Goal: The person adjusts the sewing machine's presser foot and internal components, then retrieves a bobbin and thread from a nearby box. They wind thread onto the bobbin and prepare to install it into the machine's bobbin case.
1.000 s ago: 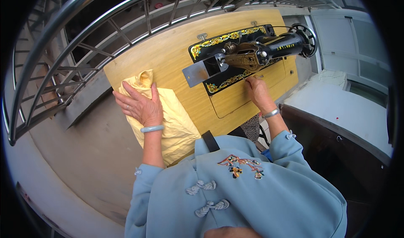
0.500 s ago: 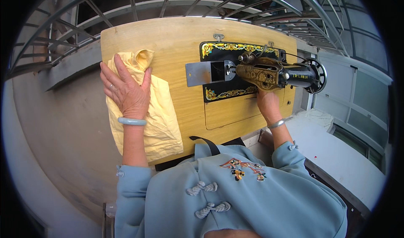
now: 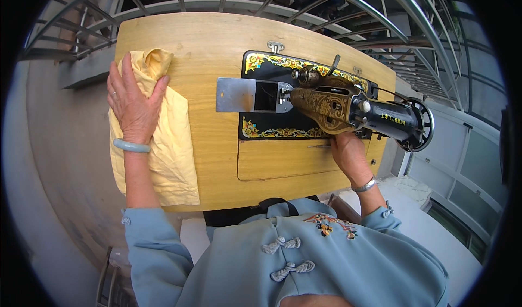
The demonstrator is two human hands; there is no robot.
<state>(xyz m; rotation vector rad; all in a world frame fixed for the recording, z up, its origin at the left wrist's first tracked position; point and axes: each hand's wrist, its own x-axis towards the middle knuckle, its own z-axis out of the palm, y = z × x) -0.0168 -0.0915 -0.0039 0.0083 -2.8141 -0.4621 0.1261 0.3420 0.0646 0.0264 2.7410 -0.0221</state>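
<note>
A crumpled yellow cloth lies along the left end of the wooden sewing table. Flat on its upper part rests my left hand, fingers stretched and thumb apart. A black sewing machine with gold ornament is set into the table on the right. Its metal slide plate is drawn out to the left, baring a dark opening beside the needle area. My right hand reaches under the machine's arm from the near side; the arm hides its fingertips, so what they touch cannot be seen.
The machine's handwheel juts out past the table's right end. Metal railings run behind the table. A white cabinet with glass panels stands at the right. Close to my body, a black strap crosses the table's front edge.
My view has shifted and tilted, so the table and cloth appear further left. Both hands keep their places, the left on the cloth, the right under the machine's arm.
</note>
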